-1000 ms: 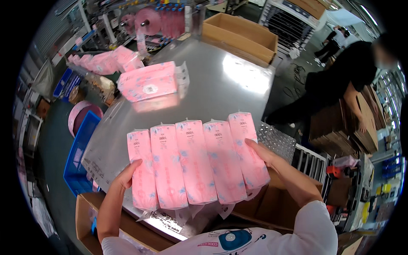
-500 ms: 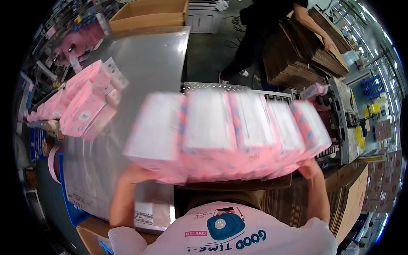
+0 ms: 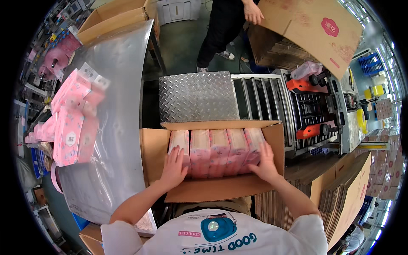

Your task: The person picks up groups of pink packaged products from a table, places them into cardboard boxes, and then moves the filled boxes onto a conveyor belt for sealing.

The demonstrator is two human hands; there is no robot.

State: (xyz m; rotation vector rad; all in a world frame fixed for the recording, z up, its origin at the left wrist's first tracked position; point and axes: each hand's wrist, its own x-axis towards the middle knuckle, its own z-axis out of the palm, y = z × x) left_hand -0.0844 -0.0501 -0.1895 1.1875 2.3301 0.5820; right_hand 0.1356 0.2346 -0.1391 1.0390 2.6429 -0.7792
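Note:
A row of several pink-and-white soft tissue packs (image 3: 219,148) stands inside an open brown cardboard carton (image 3: 225,189) in front of me. My left hand (image 3: 173,168) lies with spread fingers over the leftmost pack, near the carton's left side. At the other end of the row, my right hand (image 3: 265,163) rests on the rightmost pack, fingers stretched and thumb apart. Neither hand is wrapped round a pack. The carton's flaps are folded outward, and its bottom is hidden by the packs.
More pink packs (image 3: 70,136) sit on the metal table (image 3: 117,106) at left. Beyond the carton are a tread plate (image 3: 197,97) and a roller conveyor (image 3: 259,97) leading to a machine with red guides (image 3: 308,86). Flattened cartons (image 3: 340,191) stand at right. A co-worker's hand (image 3: 253,12) is near a cardboard sheet (image 3: 306,29).
The row of packs, held up between my hands before, is now down in the carton, and my hands have loosened. The co-worker's cardboard has shifted. More packs on the table moved nearer.

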